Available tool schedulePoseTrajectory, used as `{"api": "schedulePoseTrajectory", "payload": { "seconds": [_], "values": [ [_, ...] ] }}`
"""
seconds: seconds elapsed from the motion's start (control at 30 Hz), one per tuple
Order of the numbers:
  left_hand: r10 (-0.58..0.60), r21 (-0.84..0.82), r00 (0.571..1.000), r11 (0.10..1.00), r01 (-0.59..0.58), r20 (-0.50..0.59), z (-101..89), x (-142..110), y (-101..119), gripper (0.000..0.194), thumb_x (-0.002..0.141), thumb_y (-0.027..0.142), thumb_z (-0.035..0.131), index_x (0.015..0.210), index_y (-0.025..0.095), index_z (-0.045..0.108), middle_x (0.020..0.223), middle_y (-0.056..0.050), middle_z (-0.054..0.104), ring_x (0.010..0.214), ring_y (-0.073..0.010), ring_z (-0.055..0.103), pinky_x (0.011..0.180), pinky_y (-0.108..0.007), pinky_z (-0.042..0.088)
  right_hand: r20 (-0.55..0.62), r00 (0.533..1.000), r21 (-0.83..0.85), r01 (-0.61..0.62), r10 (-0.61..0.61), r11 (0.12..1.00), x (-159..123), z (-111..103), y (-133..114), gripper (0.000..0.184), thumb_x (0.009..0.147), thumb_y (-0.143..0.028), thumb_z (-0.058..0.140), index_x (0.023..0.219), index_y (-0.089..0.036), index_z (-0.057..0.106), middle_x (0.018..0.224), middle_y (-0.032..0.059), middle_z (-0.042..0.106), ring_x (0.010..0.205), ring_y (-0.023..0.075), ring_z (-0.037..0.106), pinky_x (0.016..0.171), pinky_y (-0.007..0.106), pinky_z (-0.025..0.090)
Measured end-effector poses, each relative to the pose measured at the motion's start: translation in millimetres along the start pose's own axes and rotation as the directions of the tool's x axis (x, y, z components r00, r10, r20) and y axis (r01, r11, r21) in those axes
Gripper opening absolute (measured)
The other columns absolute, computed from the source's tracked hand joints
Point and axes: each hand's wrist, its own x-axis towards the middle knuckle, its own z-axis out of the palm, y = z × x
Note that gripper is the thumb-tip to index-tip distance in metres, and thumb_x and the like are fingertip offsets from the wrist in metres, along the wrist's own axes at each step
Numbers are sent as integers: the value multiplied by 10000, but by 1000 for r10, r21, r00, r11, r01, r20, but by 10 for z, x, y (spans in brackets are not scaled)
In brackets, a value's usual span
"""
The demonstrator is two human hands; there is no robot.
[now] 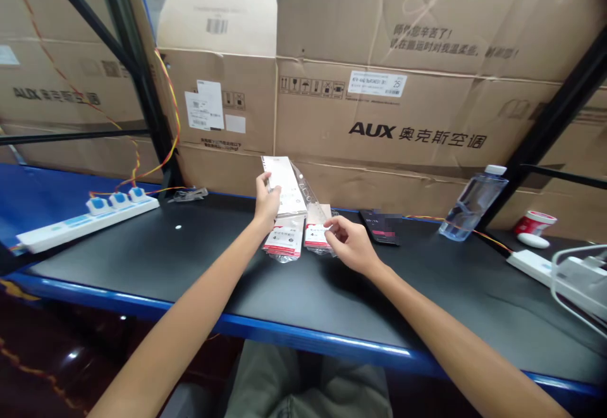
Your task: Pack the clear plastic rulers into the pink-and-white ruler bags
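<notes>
White printed sheet (283, 183) apparently pinched in left-hand grip (267, 203).

Left hand (267, 202) covering lower edge of white leaflet (283, 184), right hand's fingers (334, 229) hiding corner of red-labelled packet (317, 236), phone (379, 227) screen showing blurred, power strip (545, 271) running off right edge, leaflet print being too small to read

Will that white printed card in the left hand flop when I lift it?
The white printed card probably won't flop much: it stands straight up from the left hand. It looks thin and light. The clear plastic sleeve beside it looks glossy, so it may slip from a grip.
</notes>
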Motion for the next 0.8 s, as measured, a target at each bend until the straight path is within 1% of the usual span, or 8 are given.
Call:
{"api": "schedulePoseTrajectory", "payload": {
  "seconds": [0.07,0.17,0.3,0.43,0.5,0.6,0.7,0.8],
  "values": [
    [-53,-80,999,995,53,2,-3,-7,64,490,837,147,513,1283,270,354,1164,-73,642,899,-177,668,745,-294,551,9,1000,9,-1,1,1000,-1,1,-8,106,848,-233,561,938,-209,612,677,-22,577,533,119,487,540,252,403],
    [-106,-174,994,979,105,1,-3,-27,139,511,836,134,525,1294,275,349,1082,-58,678,855,-181,687,731,-304,566,28,1000,24,-1,0,1000,-4,2,-21,103,855,-246,568,943,-212,611,687,-18,585,533,120,492,536,253,403],
    [-149,-256,989,956,143,-4,-15,-33,179,516,837,113,537,1293,277,361,1097,-58,683,868,-181,697,745,-313,581,35,999,47,-9,7,999,-6,2,-25,109,876,-265,565,966,-217,603,713,-16,584,535,119,505,538,255,409],
    [-191,-303,982,935,185,10,-37,-15,183,540,834,110,561,1319,264,379,1076,-64,695,847,-194,704,720,-330,592,30,999,68,-25,23,997,-3,-1,-14,119,899,-287,553,984,-217,597,738,-11,587,535,118,517,534,254,413],
    [-202,-320,979,926,199,24,-37,-6,176,520,830,117,575,1311,236,417,1073,-73,700,844,-198,707,721,-337,596,23,999,77,-29,27,997,0,-4,-11,130,901,-296,558,990,-213,602,742,-9,581,540,117,514,529,252,408],
    [-201,-342,978,917,207,53,-26,4,160,438,830,131,581,1254,200,499,1078,-78,707,857,-196,711,744,-337,598,13,999,90,-35,34,995,3,-10,-13,153,902,-319,564,1000,-208,603,746,-7,573,539,116,505,518,250,404],
    [-194,-350,977,913,212,87,-21,8,150,388,830,144,585,1213,193,549,1062,-69,719,861,-193,713,757,-336,597,9,999,104,-43,43,994,2,-17,-18,175,901,-343,568,1007,-208,604,752,-1,576,543,119,508,517,254,413],
    [-182,-347,975,913,215,124,-25,3,156,384,823,159,600,1204,196,570,1047,-63,726,858,-191,713,760,-336,596,13,998,120,-57,55,991,0,-19,-19,181,902,-358,573,1007,-213,602,756,0,579,539,122,520,513,257,427]
  ]
}}
